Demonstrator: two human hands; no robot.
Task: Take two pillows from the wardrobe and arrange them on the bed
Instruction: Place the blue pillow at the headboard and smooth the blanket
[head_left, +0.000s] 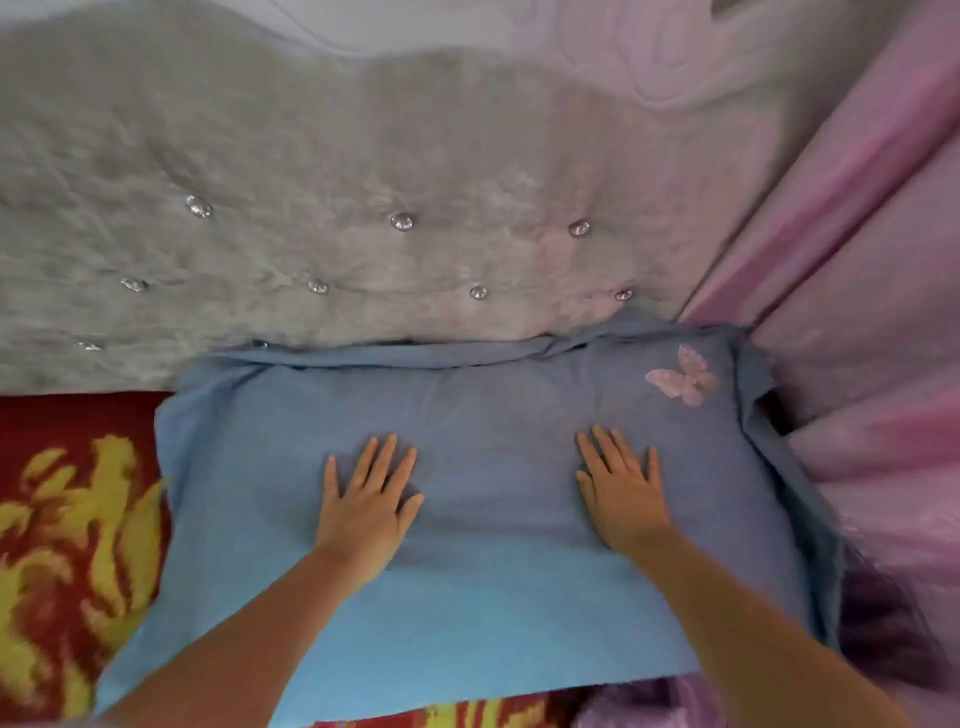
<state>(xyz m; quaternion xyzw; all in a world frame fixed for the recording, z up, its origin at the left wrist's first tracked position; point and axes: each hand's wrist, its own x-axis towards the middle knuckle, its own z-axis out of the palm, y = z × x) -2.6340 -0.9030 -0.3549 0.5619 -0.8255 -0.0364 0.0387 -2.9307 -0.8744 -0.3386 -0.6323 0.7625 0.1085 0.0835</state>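
Observation:
A blue pillow (493, 587) with a pink butterfly on its far right corner lies flat on the bed, its far edge against the headboard. My left hand (366, 499) rests palm down on the pillow's middle left, fingers spread. My right hand (621, 488) lies flat on the middle right, fingers apart. Neither hand grips anything. Only one pillow is in view.
A grey tufted headboard (363, 208) with crystal buttons stands behind the pillow. A red and yellow patterned bed cover (72, 519) shows on the left. Pink curtains (857, 312) hang close along the right side of the bed.

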